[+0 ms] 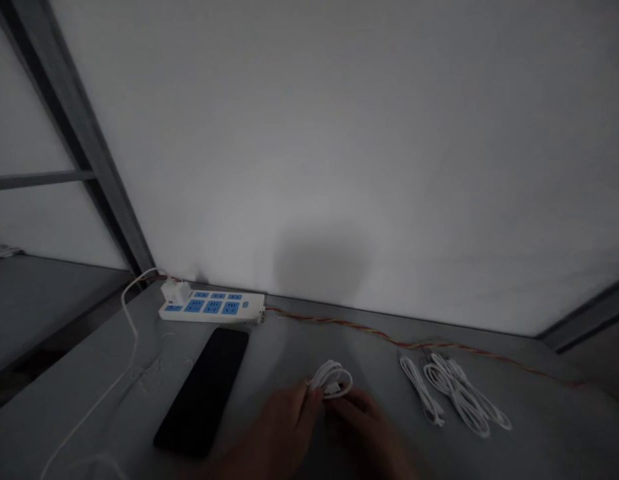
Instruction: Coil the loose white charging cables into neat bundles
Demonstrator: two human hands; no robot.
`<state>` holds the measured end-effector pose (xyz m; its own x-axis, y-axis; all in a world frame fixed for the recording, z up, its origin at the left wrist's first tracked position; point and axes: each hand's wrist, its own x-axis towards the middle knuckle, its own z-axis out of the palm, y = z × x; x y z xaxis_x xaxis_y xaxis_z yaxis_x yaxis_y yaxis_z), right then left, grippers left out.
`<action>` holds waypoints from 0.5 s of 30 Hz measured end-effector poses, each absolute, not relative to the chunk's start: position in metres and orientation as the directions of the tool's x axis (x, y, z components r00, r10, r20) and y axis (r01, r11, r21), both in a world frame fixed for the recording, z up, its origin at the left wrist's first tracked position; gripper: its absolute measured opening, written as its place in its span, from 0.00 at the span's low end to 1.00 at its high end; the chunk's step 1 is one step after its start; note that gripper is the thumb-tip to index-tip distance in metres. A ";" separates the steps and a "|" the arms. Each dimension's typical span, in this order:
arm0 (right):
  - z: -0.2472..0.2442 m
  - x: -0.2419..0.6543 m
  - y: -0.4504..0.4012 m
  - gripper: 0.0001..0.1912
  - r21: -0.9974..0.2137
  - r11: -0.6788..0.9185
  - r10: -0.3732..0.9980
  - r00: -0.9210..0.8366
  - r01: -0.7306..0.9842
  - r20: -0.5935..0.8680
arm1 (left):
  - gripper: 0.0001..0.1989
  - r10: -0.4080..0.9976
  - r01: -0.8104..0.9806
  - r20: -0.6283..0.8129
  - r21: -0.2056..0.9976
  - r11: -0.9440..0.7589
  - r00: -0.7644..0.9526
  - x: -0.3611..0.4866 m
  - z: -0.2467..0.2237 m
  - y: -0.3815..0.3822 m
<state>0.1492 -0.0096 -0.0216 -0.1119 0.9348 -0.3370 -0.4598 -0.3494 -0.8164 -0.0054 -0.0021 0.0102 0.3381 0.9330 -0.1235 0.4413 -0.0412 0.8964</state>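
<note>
My left hand [269, 433] and my right hand [364, 433] meet low in the view, holding a small coiled white charging cable [332, 380] between them. The right hand's fingers are slightly blurred, and the cable's connector end is partly hidden by them. A black smartphone [202, 393] lies face up to the left of my left hand. To the right of my right hand lie several bundled white cables [456, 393], not touching either hand.
A white power strip [212, 307] with blue sockets stands against the wall, holding a white charger [175, 291] with a white cable [129, 313] trailing forward. A red-and-yellow twisted cord [389, 333] runs right along the grey table [534, 427]. A metal frame [84, 153] rises at left.
</note>
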 end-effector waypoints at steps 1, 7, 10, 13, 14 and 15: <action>-0.020 0.149 -0.010 0.15 -0.816 -0.348 0.935 -0.105 -0.461 -0.339 | 0.19 0.936 0.447 -0.093 0.891 -0.074 0.339 -0.005 0.011 -0.002; -0.014 0.151 -0.013 0.18 -0.872 -0.343 0.938 -0.072 -0.349 -0.340 | 0.20 0.952 0.364 0.009 0.923 -0.125 0.305 -0.001 0.004 -0.004; -0.016 0.149 -0.013 0.18 -0.882 -0.353 0.935 -0.081 -0.312 -0.346 | 0.17 0.945 0.372 0.018 0.917 -0.146 0.327 0.001 0.004 -0.005; -0.022 0.148 -0.011 0.17 -0.901 -0.349 0.937 -0.080 -0.259 -0.340 | 0.16 0.944 0.395 0.026 0.904 -0.163 0.329 0.001 0.004 -0.004; -0.024 0.148 -0.010 0.16 -0.910 -0.344 0.939 -0.081 -0.232 -0.335 | 0.16 0.946 0.401 0.033 0.901 -0.168 0.323 0.001 0.003 -0.004; -0.026 0.149 -0.009 0.14 -0.918 -0.338 0.941 -0.081 -0.207 -0.329 | 0.15 0.946 0.408 0.037 0.896 -0.174 0.322 0.001 0.003 -0.003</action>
<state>0.1492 -0.0095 -0.0263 -0.0809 0.9410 -0.3287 -0.2066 -0.3385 -0.9180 0.0013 -0.0034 0.0028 0.3217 0.9461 0.0367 0.4083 -0.1736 0.8962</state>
